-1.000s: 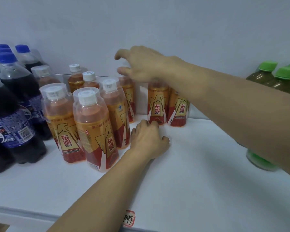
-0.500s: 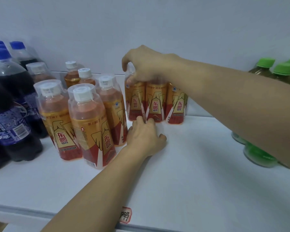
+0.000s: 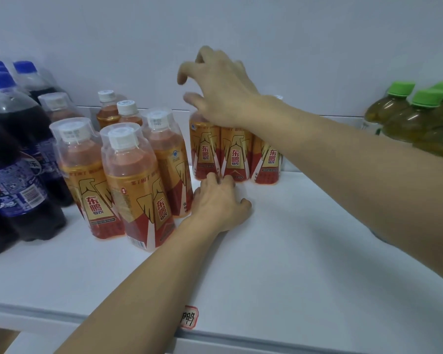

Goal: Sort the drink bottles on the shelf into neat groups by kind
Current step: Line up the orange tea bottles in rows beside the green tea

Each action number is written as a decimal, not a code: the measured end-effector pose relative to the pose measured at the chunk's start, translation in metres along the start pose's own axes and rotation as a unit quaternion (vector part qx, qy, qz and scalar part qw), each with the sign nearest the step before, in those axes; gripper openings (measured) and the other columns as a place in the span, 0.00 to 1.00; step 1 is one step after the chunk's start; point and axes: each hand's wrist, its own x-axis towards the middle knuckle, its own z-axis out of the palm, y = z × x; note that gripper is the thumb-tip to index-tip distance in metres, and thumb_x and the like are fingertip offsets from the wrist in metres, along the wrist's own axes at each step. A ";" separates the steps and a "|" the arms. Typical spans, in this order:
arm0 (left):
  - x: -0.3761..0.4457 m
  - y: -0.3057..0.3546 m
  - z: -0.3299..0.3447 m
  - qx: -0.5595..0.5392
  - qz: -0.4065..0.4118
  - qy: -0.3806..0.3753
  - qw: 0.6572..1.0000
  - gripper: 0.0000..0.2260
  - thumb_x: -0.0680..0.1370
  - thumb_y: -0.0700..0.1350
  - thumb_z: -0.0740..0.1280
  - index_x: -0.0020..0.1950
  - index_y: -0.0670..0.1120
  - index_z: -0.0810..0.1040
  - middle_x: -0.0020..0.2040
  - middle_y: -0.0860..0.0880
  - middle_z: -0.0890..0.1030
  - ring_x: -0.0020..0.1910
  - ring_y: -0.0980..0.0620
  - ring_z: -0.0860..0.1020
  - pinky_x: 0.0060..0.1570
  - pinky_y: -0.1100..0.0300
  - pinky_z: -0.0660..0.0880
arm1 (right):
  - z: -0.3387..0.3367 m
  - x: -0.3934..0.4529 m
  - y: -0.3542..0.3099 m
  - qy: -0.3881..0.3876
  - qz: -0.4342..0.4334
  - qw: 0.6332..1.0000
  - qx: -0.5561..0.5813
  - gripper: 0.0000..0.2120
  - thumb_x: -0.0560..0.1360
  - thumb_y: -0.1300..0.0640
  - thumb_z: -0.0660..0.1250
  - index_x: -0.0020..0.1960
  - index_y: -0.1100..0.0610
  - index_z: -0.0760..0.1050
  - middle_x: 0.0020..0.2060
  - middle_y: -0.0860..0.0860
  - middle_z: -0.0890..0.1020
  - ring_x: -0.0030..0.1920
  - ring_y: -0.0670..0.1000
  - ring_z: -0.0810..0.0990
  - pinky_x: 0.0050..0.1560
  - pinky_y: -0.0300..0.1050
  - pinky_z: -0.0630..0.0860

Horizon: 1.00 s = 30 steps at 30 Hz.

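While the right hand (image 3: 223,93) hangs over the far row of three orange drink bottles (image 3: 234,154), its fingers are spread and loosely bent, gripping nothing; palm and wrist cover the caps and shoulders of all three, so whether skin touches a cap cannot be told. Left hand (image 3: 219,203) rests knuckles-up on the white shelf (image 3: 304,251), fingertips at the foot of the left and middle bottles of that row; fingers bent, holding nothing, tips partly hidden against the labels.

Near-left: a cluster of the same orange bottles (image 3: 136,185) under clear overcaps, standing upright; more of them behind, mostly masked, count uncertain. Far left: dark cola bottles (image 3: 23,154) with blue caps, cut off by the frame edge, labels blurred. Far right: green-capped tea bottles (image 3: 409,118), lower halves hidden behind the right forearm, outermost one cropped. Shelf front edge carries a small red-bordered label (image 3: 189,317), half covered by the left forearm, its text only partly legible.
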 end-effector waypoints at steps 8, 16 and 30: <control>-0.005 0.004 -0.003 -0.019 0.044 -0.014 0.999 0.19 0.78 0.55 0.64 0.68 0.51 0.72 0.68 0.47 0.68 0.69 0.45 0.67 0.71 0.42 0.64 | 0.008 -0.050 -0.046 -0.094 0.003 0.942 0.321 0.22 0.75 0.47 0.73 0.65 0.46 0.70 0.49 0.54 0.82 0.43 0.49 0.82 0.49 0.47 0.81; -0.022 0.014 0.000 -0.074 0.242 -0.077 0.964 0.19 0.78 0.48 0.68 0.70 0.50 0.74 0.69 0.50 0.73 0.67 0.50 0.73 0.69 0.50 0.68 | 0.018 -0.086 -0.024 0.035 0.123 0.895 0.427 0.27 0.73 0.52 0.77 0.65 0.48 0.66 0.45 0.47 0.80 0.41 0.43 0.83 0.39 0.35 0.80; -0.026 0.005 -0.029 -0.158 0.325 -0.266 0.894 0.17 0.80 0.41 0.71 0.69 0.44 0.79 0.73 0.50 0.75 0.73 0.58 0.70 0.74 0.63 0.63 | -0.003 -0.136 0.028 0.202 0.228 0.917 0.258 0.27 0.69 0.39 0.73 0.64 0.50 0.75 0.50 0.46 0.81 0.46 0.47 0.80 0.48 0.45 0.79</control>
